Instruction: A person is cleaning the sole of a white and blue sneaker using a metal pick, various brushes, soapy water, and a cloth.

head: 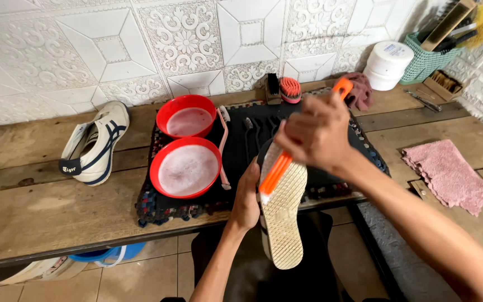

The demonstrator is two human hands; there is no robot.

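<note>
an orange brush (286,154) is gripped in the right hand (314,134) and pressed on the upturned sole (283,215), steadied by the left hand (246,201). grime is seen across most of the sole; the second shoe (96,144) is left aside, unhandled.

– What is on the wooden bench (46,215)?
– A dark mat (241,151), a white shoe (97,142), a pink cloth (450,174), a white tub (387,65) and a green basket (425,61)
</note>
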